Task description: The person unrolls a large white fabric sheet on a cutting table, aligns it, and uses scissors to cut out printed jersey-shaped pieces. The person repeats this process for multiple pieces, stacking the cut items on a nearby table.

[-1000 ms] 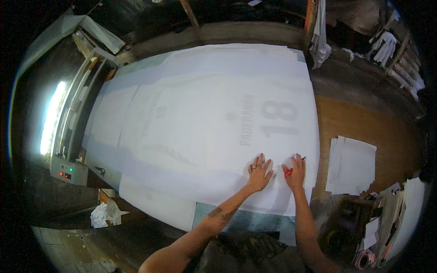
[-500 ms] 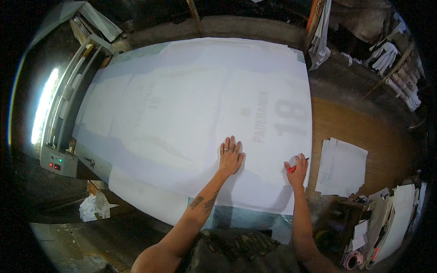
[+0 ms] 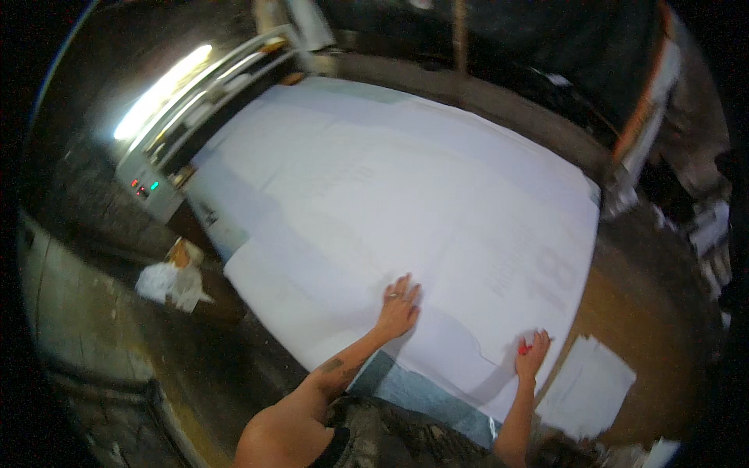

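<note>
A large white sheet (image 3: 437, 203), with faint grey lettering and numerals showing through, covers most of the big table. My left hand (image 3: 399, 313) lies flat on the sheet near its front side, fingers spread, a ring on one finger. To its right, my right hand (image 3: 532, 357) rests by the sheet's right edge, its fingers closed round a red pen (image 3: 523, 349). Motion smears the picture, so the pen's tip is hard to make out. Below my hands, a bluish-green strip (image 3: 425, 398) of the table covering shows beyond the sheet.
At the table's left end stands a machine (image 3: 152, 187) with rollers and small lit lights, beside a bright tube lamp (image 3: 164, 93). A stack of white paper (image 3: 589, 386) lies right of the table. Crumpled white material (image 3: 160, 282) sits low on the left. A post (image 3: 460, 39) rises behind.
My view has swung left and tilted, so table and machine appear rotated. Both hands remain on the sheet, the left spread and the right around the red pen.
</note>
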`<state>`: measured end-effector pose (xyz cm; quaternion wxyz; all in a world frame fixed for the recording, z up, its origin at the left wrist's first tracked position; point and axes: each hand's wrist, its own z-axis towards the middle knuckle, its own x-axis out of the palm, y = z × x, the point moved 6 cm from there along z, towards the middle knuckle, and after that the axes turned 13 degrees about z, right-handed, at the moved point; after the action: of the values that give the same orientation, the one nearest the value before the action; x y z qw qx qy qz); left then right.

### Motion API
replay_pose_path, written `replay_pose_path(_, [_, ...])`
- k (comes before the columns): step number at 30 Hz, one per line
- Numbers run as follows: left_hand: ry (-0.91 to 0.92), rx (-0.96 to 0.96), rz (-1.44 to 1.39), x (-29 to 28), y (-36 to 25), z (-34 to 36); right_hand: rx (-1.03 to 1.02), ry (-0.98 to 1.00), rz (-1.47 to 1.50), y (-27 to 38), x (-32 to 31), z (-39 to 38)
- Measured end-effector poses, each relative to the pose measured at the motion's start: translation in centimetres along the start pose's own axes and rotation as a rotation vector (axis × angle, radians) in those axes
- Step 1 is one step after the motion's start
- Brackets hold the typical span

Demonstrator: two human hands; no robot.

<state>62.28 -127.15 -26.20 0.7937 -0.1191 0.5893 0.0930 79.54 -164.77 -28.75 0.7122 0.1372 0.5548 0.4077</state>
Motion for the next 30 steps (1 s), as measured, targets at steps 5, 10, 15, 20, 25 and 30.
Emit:
replay_pose_path(5, [0.008, -1.482, -0.089, -2.4, 22.3, -19.9, 0.027, 0.267, 0.006, 2.0, 1.5, -0.4])
replay_pose_path(10, [-0.270, -1.724, -0.924, -1.7, 27.8, -31.1, -0.235, 0.146, -0.082, 9.5, 0.8, -1.2])
replay_pose_path(15, [-0.591, -1.720, -1.012, -1.3, 29.3, -33.0, -0.147, 0.652, -0.329, 17.8, 6.4, -9.8])
replay_pose_path(20, [-0.442, -1.535, -1.188, -1.5, 30.8, -32.6, -0.066, 0.908, -0.430, 23.5, 11.5, -20.5])
replay_pose_path(25, [-0.340, -1.463, -1.050, -2.3, 30.6, -34.5, 0.015, 0.755, -0.408, 24.5, 11.7, -23.2])
replay_pose_path(30, [-0.504, -1.520, -1.373, -3.7, 34.2, -44.7, -0.031, 0.762, -0.346, 24.6, 10.6, -23.5])
